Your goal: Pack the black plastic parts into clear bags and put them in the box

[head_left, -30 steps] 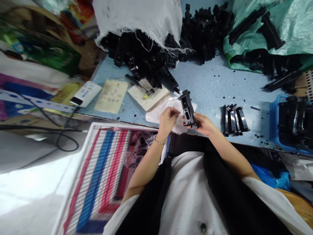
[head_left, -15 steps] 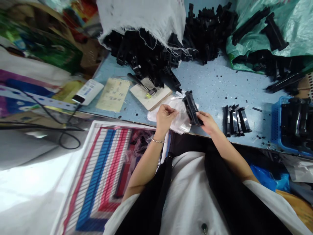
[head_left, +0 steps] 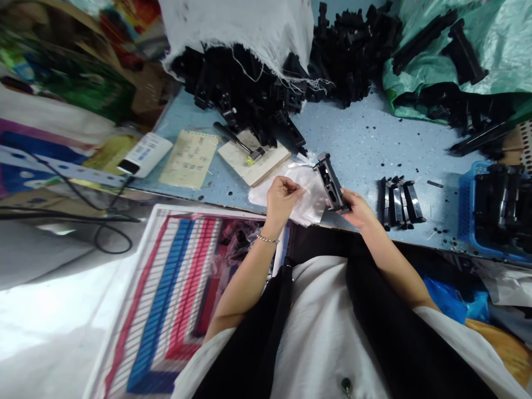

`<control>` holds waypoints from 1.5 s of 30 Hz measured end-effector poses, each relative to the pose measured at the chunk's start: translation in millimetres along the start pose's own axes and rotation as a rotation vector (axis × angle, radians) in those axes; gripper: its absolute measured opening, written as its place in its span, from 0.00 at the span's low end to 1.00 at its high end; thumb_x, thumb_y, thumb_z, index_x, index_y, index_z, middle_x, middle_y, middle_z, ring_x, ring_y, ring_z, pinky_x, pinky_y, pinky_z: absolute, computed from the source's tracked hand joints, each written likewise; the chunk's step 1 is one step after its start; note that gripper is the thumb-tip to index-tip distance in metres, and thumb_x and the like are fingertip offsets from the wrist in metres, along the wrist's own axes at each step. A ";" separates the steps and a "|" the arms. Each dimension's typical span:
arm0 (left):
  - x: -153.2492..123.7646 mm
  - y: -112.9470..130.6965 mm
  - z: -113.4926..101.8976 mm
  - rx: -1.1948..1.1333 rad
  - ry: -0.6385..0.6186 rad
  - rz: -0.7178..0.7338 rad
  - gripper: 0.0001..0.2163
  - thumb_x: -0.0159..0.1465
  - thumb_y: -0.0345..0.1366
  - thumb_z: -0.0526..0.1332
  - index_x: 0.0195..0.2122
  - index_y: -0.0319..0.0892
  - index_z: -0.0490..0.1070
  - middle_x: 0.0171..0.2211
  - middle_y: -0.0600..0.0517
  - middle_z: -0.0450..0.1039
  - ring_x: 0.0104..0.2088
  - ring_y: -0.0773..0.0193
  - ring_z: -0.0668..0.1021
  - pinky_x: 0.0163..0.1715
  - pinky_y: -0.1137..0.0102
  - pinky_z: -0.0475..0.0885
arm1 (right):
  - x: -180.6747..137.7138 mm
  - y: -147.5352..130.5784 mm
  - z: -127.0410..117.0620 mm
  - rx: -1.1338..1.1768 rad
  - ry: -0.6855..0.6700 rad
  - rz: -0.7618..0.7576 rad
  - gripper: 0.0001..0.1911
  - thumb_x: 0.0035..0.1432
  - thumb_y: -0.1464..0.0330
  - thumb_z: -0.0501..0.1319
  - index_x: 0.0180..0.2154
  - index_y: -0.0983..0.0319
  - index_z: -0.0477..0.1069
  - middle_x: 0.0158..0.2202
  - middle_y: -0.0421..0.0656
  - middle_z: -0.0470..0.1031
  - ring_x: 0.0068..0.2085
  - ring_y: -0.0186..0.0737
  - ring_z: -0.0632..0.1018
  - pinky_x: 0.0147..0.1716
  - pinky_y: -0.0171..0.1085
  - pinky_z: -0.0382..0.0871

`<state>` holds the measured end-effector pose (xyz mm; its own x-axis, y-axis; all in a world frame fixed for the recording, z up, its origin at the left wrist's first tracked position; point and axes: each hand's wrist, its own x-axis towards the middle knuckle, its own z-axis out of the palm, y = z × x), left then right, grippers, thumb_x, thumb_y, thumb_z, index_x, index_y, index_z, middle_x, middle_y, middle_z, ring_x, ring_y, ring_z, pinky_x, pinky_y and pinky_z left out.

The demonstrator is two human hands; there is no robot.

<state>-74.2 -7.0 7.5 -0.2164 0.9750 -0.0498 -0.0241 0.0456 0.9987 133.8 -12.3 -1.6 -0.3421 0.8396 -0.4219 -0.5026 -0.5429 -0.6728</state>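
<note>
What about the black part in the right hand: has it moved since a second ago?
Yes: the black part in the right hand has shifted slightly rightward, closer to the row of black pieces.

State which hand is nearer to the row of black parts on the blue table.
Right. The right hand, gripping a black part, is left of the row; the left hand is farther left, on the far side of that held part.

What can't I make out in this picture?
In the head view:
Left hand: its own fingers hide whether it pinches anything.
Right hand: some fingers hidden behind the black part.
Yellow note: writing too small to read.
Green bag: cut off by the picture's right edge.
</note>
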 end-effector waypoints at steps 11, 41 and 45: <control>-3.4 -1.7 1.5 0.033 0.007 0.056 0.06 0.55 0.29 0.63 0.33 0.43 0.67 0.30 0.55 0.72 0.29 0.68 0.76 0.32 0.72 0.73 | -1.7 5.7 -2.9 0.013 0.016 0.015 0.15 0.44 0.60 0.75 0.29 0.62 0.77 0.26 0.39 0.79 0.28 0.35 0.79 0.26 0.31 0.74; -68.6 13.3 31.9 0.680 -0.731 0.637 0.30 0.67 0.28 0.56 0.71 0.47 0.53 0.67 0.41 0.61 0.66 0.52 0.68 0.63 0.56 0.70 | -43.9 12.2 12.3 -0.220 0.166 -0.161 0.13 0.54 0.63 0.68 0.42 0.57 0.74 0.36 0.37 0.77 0.34 0.33 0.76 0.34 0.33 0.74; -78.1 54.2 0.5 0.659 -0.449 0.542 0.14 0.68 0.35 0.59 0.53 0.53 0.76 0.50 0.49 0.78 0.51 0.57 0.80 0.56 0.59 0.76 | -67.4 6.3 17.6 -0.168 -0.095 -0.080 0.19 0.56 0.54 0.66 0.45 0.59 0.74 0.40 0.42 0.78 0.40 0.38 0.79 0.44 0.42 0.76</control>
<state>-58.2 -80.6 65.5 0.3602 0.8855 0.2934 0.5515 -0.4558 0.6986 139.8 -72.7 33.3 -0.3838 0.8703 -0.3087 -0.3944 -0.4568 -0.7974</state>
